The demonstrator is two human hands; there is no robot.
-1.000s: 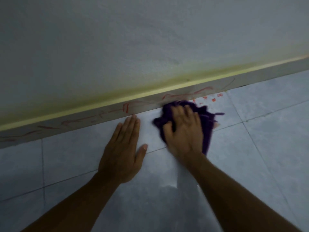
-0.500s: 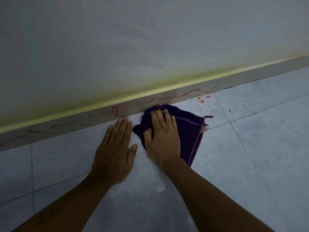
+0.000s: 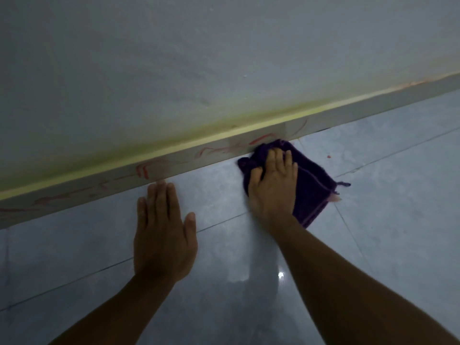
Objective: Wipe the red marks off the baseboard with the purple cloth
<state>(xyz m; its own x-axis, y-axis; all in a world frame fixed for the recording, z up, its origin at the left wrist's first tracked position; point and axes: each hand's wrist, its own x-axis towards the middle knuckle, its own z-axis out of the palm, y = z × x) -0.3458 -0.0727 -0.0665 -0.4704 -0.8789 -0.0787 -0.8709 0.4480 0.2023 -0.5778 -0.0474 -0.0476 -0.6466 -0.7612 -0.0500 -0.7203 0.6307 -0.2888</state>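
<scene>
The baseboard [image 3: 174, 168] runs as a long strip across the view, low at the left and rising to the right, with the wall [image 3: 224, 58] above it and the tiled floor [image 3: 373, 220] below. The red marks [image 3: 142, 171] follow that same long axis — scribbles from the far left edge up to a curved stroke just past the cloth [image 3: 313, 190]. Both hands lie on the floor side of the strip, so the marks sit ahead of the fingers, and any wiping stroke has to travel along the board, not across it.

The right hand [image 3: 273, 188] is pressed down on the cloth, fingers curled over its bunched front edge, gripping it; that edge touches the foot of the baseboard, right under a bold red stroke. The rest of the cloth spreads flat on the tiles behind and to the right of the hand. The left hand [image 3: 163, 235] is open, palm flat on the floor, fingertips just short of the board — it looks like a brace, holding nothing.

The right hand is the nearer one to the marks at the right end; most of the remaining red lies leftward, beyond the left hand. By my reading little has been cleaned.

A small red speck [image 3: 329, 156] lies on the tile beside the cloth. No containers are in view.
</scene>
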